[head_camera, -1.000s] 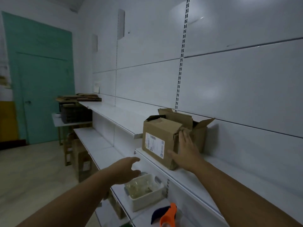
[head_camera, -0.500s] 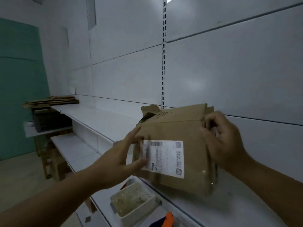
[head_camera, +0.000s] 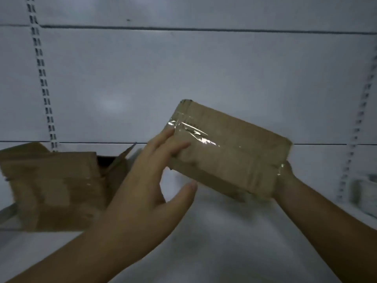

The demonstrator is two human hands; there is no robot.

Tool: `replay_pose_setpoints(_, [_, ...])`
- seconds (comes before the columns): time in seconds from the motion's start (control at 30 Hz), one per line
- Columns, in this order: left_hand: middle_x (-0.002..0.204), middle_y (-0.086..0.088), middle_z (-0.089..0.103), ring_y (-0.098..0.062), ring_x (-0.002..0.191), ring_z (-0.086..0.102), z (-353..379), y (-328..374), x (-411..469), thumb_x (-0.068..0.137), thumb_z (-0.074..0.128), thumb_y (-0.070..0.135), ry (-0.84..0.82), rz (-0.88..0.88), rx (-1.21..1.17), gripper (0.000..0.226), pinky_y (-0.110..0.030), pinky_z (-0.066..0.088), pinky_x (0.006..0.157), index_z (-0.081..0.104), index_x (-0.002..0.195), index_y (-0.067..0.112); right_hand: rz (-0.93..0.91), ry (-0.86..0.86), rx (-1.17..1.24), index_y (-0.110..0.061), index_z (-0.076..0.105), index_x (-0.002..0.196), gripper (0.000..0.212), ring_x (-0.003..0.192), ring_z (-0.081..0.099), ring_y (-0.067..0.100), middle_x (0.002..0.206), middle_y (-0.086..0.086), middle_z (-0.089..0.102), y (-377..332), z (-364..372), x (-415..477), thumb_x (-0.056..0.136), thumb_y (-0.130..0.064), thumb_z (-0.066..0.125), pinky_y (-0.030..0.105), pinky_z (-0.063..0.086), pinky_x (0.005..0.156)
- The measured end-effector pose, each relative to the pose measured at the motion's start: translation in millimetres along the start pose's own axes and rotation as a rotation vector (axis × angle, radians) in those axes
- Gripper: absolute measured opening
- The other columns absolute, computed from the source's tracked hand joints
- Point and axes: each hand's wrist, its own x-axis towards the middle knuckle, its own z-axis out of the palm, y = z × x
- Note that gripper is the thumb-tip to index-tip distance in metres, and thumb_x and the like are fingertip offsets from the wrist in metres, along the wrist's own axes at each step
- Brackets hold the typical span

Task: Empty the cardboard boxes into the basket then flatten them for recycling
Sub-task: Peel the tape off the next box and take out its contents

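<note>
A small brown cardboard box [head_camera: 230,152], sealed with shiny clear tape, hangs tilted in the air above the white shelf [head_camera: 214,242]. My right hand [head_camera: 285,176] grips its right end from behind and below, with the fingers hidden by the box. My left hand [head_camera: 155,180] lays straight fingers against the box's left end, the thumb spread apart underneath. A larger cardboard box [head_camera: 53,190] with open flaps stands on the shelf at the left, blurred; its inside is dark and hidden. No basket is in view.
White back panels with slotted uprights [head_camera: 43,84] rise behind the shelf. A pale container [head_camera: 365,193] sits at the far right edge, blurred. The shelf's front edge runs along the lower left.
The view has swung right and closer to the shelf. My hands have left the larger labelled box, which now stands at the left. A small taped box is now held up between them.
</note>
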Motion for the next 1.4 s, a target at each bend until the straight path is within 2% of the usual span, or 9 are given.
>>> replay_pose_setpoints(0.1, [0.148,0.031,0.017,0.019,0.130,0.016,34.3,-12.1,8.7,0.082,0.046,0.060,-0.149,-0.156,0.126,0.053,0.000,0.018,0.097,0.035,0.132,0.050,0.210,-0.087,-0.091,-0.007,0.060,0.076,0.035,0.056,0.064,0.025,0.060,0.013,0.068,23.9,-28.3,-30.0,0.096,-0.012,0.031,0.037,0.056,0.048])
replay_pose_setpoints(0.27, [0.131,0.027,0.033,0.012,0.118,0.029,44.4,-35.2,19.7,0.093,0.044,0.039,-0.047,-0.360,-0.259,0.051,0.004,0.026,0.084,0.029,0.142,0.038,0.377,-0.276,-0.685,-0.003,0.067,0.098,0.040,0.072,0.071,0.030,0.085,0.021,0.073,41.8,-43.6,-79.9,0.096,-0.032,0.040,0.031,0.058,0.062])
replay_pose_setpoints(0.33, [0.133,0.025,0.038,0.006,0.119,0.035,43.9,-42.0,18.9,0.094,0.041,0.043,-0.080,-0.452,-0.438,0.048,-0.009,0.031,0.099,0.032,0.141,0.039,0.396,-0.371,-0.946,-0.004,0.064,0.104,0.041,0.070,0.071,0.027,0.084,0.019,0.074,42.0,-40.8,-100.1,0.095,-0.036,0.041,0.029,0.057,0.064])
replay_pose_setpoints(0.47, [0.134,0.011,0.050,-0.008,0.118,0.049,50.2,-62.2,9.7,0.090,0.046,0.050,-0.175,-0.521,-0.412,0.047,-0.038,0.038,0.107,0.044,0.135,0.038,-0.107,-0.287,-1.332,-0.018,0.063,0.088,0.021,0.070,0.069,0.021,0.080,0.004,0.071,40.2,-38.6,-107.3,0.094,-0.025,0.044,0.035,0.056,0.072])
replay_pose_setpoints(0.67, [0.118,0.014,0.063,-0.002,0.109,0.057,66.4,-80.8,-13.9,0.097,0.043,0.035,0.001,-0.459,-0.487,0.028,-0.034,0.045,0.100,0.057,0.122,0.032,-0.769,-0.156,-1.120,-0.019,0.060,0.099,0.021,0.085,0.060,0.015,0.089,-0.003,0.064,17.2,-5.6,-103.8,0.098,-0.025,0.039,0.036,0.050,0.079])
replay_pose_setpoints(0.83, [0.123,0.023,0.053,0.007,0.107,0.054,75.5,-88.0,-44.9,0.094,0.051,0.033,-0.120,-0.447,-0.680,0.037,-0.031,0.049,0.095,0.043,0.123,0.054,-0.495,-0.402,-1.136,-0.035,0.059,0.111,0.027,0.092,0.054,-0.014,0.101,-0.027,0.057,8.2,12.5,-99.8,0.098,-0.039,0.035,0.008,0.042,0.075])
replay_pose_setpoints(1.0, [0.131,0.023,0.040,0.001,0.118,0.045,76.9,-90.2,-53.0,0.082,0.068,0.019,-0.317,-0.334,-0.515,0.070,-0.017,0.044,0.094,0.030,0.132,0.049,-0.404,-0.345,-1.167,-0.025,0.072,0.100,0.021,0.111,0.050,-0.001,0.127,-0.015,0.056,22.0,6.3,-87.0,0.089,-0.018,0.055,0.011,0.033,0.085])
replay_pose_setpoints(1.13, [0.103,0.023,0.055,0.004,0.095,0.054,81.6,-86.2,-53.4,0.081,0.069,0.022,-0.095,-0.260,-0.346,0.040,-0.006,0.046,0.076,0.052,0.110,0.044,-0.481,-0.321,-1.173,-0.026,0.072,0.095,0.023,0.110,0.046,-0.001,0.134,-0.011,0.054,26.5,4.4,-87.9,0.089,-0.013,0.053,0.006,0.030,0.082])
replay_pose_setpoints(1.4, [0.055,0.002,0.061,-0.008,0.052,0.059,81.7,-76.8,-37.3,0.089,0.055,0.021,-0.228,-0.483,-0.612,0.011,-0.020,0.051,0.057,0.056,0.084,0.012,-0.567,-0.389,-1.303,-0.031,0.070,0.098,0.022,0.110,0.043,-0.006,0.134,-0.011,0.054,27.0,-2.5,-80.1,0.092,-0.026,0.049,0.007,0.031,0.081])
